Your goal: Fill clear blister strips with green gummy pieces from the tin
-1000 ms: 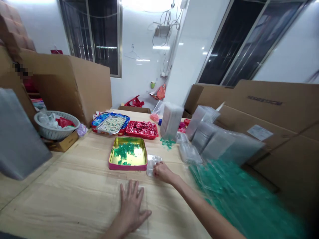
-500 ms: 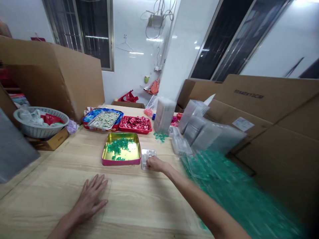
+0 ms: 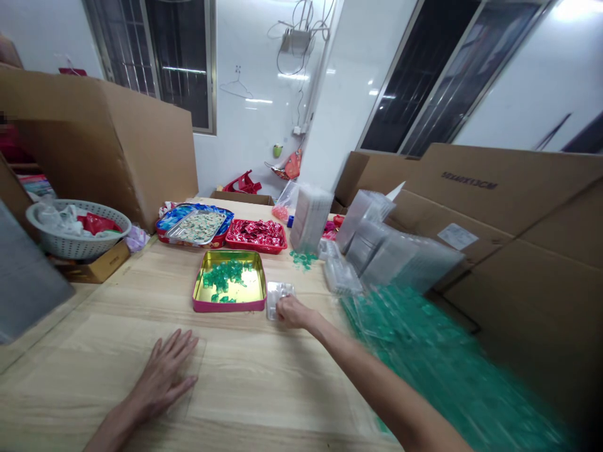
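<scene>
My left hand (image 3: 166, 373) lies flat with fingers spread, partly over a thin clear plastic sheet (image 3: 198, 351) on the wooden table. Farther forward, my right hand (image 3: 293, 311) is closed, its fingertips down at a small clear plastic tray with moulded hollows (image 3: 281, 289). What those fingers pinch, if anything, is hidden. Left of that tray stands a gold-lined tin (image 3: 257, 285) with a pink outer wall, holding a heap of green translucent pieces (image 3: 225, 276). More green pieces (image 3: 304, 259) are strewn on the table beyond the tray.
Behind the tin are a red basket of red wrapped packets (image 3: 257, 233) and a metal tray of pale bits (image 3: 198, 226). Stacked clear trays (image 3: 311, 216) and filled green packs (image 3: 438, 358) occupy the right, beside cardboard boxes (image 3: 541, 270). A grey colander (image 3: 78, 242) stands left.
My left hand has slid slightly to the left, still flat. The right hand stays closed at the small tray, with hardly any movement.
</scene>
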Demonstrator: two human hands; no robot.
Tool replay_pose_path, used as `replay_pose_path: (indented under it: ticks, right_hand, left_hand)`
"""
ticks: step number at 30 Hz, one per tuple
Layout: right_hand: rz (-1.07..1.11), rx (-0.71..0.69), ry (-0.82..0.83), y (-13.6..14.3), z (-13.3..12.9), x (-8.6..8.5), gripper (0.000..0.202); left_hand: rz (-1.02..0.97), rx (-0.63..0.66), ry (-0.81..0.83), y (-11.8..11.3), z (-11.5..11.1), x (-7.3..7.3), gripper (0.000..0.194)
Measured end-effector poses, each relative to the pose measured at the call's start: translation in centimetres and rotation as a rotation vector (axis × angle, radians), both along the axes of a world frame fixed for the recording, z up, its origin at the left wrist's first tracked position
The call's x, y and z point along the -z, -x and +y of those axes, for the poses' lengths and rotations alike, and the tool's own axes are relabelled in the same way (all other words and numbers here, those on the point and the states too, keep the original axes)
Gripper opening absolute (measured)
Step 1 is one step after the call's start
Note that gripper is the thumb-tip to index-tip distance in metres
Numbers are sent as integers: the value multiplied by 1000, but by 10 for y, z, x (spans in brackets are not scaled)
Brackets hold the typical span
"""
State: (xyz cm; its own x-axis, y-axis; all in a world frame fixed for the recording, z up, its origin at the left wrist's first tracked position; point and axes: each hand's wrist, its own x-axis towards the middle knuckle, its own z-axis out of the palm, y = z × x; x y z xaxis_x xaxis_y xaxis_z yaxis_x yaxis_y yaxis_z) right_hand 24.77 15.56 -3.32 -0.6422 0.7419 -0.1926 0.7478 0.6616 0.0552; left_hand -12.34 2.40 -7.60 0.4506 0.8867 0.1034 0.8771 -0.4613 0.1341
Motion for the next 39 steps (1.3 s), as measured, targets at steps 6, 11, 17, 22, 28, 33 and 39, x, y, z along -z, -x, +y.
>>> replay_pose_path:
  ticks: [6,11,17,22,28,33,39]
  right_hand:
    - [81,44,-176,-6,-35,-27,16]
    - [153,-107,-247,25,-94,-23,11]
    - [317,-233,-132,79,-165,-3,9]
    - [423,19,-44,59,-139,-10,9]
    - [191,56,58,14,-68,-17,13]
    - [146,-28,130,9,-50,-4,15]
    - [134,-57,139,8,-39,7,16]
  left_hand:
    - [-4,-39,2,8,-1,1,60]
    - [-63,-118,-50,-19,2,-8,57]
    - [-197,-12,-104,-92,-3,-21,49]
    - [-202,28,31,-132,-21,-13,50]
    - [-115,35,122,-147,-34,-4,71]
    - [-76,103,90,-121,-31,-3,66]
    - [-5,197,102,-75,-27,-11,63]
